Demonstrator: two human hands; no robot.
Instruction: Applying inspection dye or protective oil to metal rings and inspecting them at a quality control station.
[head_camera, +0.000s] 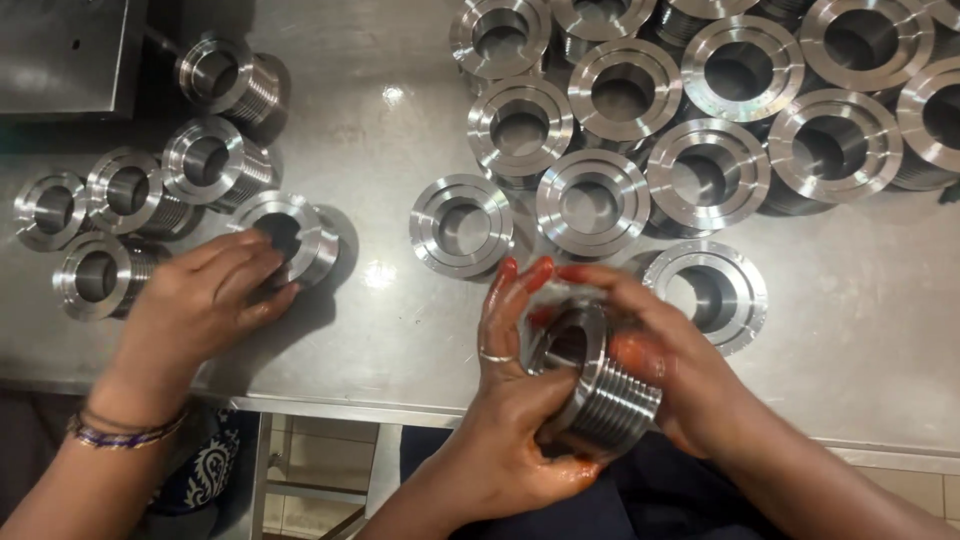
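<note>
Both hands cradle one ribbed steel ring at the near table edge

The ribbed ring (595, 385) sits between the person's two hands, lifted just over the near edge of the steel table (880, 330), with its long axis tilted so the flanged open mouth faces up and to the left and the grooved body points down toward the right. The left hand (510, 400) is cupped under and beside the mouth, its fingers spread upright, while the right hand (665, 365) wraps over the grooved body from the far side, so both are closed on the part (neither is free). Just beyond the right hand stands another ring (715, 290), upright on the table. At far left, a co-worker's hand (200, 300) rests on a separate ring (295, 235).
</note>
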